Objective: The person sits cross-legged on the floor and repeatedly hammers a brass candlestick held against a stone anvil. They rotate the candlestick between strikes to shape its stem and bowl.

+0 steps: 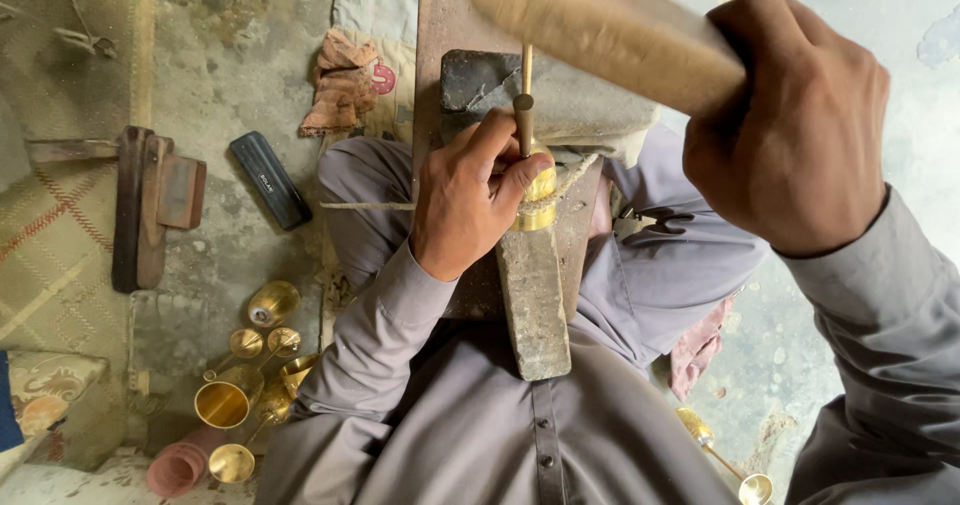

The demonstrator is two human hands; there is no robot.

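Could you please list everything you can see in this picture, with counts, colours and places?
brass piece: one, gold, held on the bar at centre
metal bar: one, grey, running over the lap
stone block: one, dark grey, top centre
wooden handle: one, tan, blurred, top right
brass cups and stems: several, gold, floor lower left
brass stem piece: one, gold, floor lower right
black case: one, floor left of the knee
wooden blocks: a few, brown, left
crumpled cloth: one, reddish, top
left hand: grips the brass piece
right hand: grips the wooden handle
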